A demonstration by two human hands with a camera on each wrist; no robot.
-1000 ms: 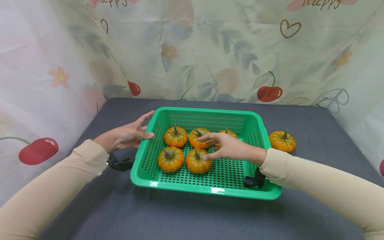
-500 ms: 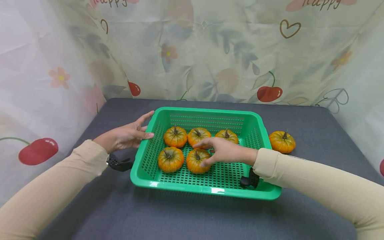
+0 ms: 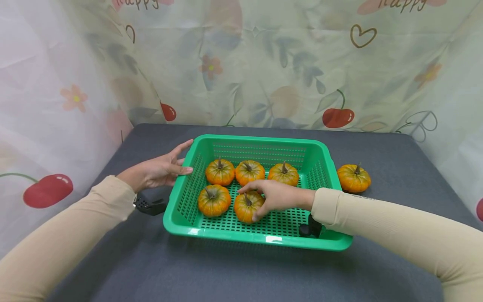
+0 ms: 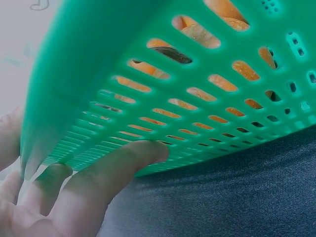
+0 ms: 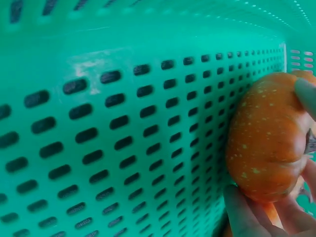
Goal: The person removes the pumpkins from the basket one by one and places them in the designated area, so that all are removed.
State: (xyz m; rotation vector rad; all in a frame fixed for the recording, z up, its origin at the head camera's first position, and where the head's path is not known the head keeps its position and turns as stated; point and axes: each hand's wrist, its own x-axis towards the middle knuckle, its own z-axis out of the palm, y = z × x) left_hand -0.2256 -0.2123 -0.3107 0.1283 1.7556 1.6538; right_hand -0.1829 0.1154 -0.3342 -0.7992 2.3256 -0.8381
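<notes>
A green plastic basket (image 3: 258, 240) with slotted walls holds several small orange pumpkins. My right hand (image 3: 279, 195) reaches into it and grips the front middle pumpkin (image 3: 246, 208), thumb on the near side and fingers across the far side; in the right wrist view that pumpkin (image 5: 266, 140) sits between thumb and fingers. Left of it lies another pumpkin (image 3: 214, 201). Behind are a back left pumpkin (image 3: 220, 173), a back middle one (image 3: 250, 172) and a back right one (image 3: 283, 173). My left hand (image 3: 156, 170) touches the basket's left rim with extended fingers, one fingertip (image 4: 153, 150) lying against the outer wall.
One more pumpkin (image 3: 354, 178) stands on the dark grey tabletop (image 3: 226, 272), just outside the basket's right wall. Patterned cloth (image 3: 256, 75) hangs behind and at both sides of the table.
My right hand has come lower and toward me, its thumb and fingers closing round the front middle pumpkin, which has shifted slightly nearer. The left hand stays at the rim.
</notes>
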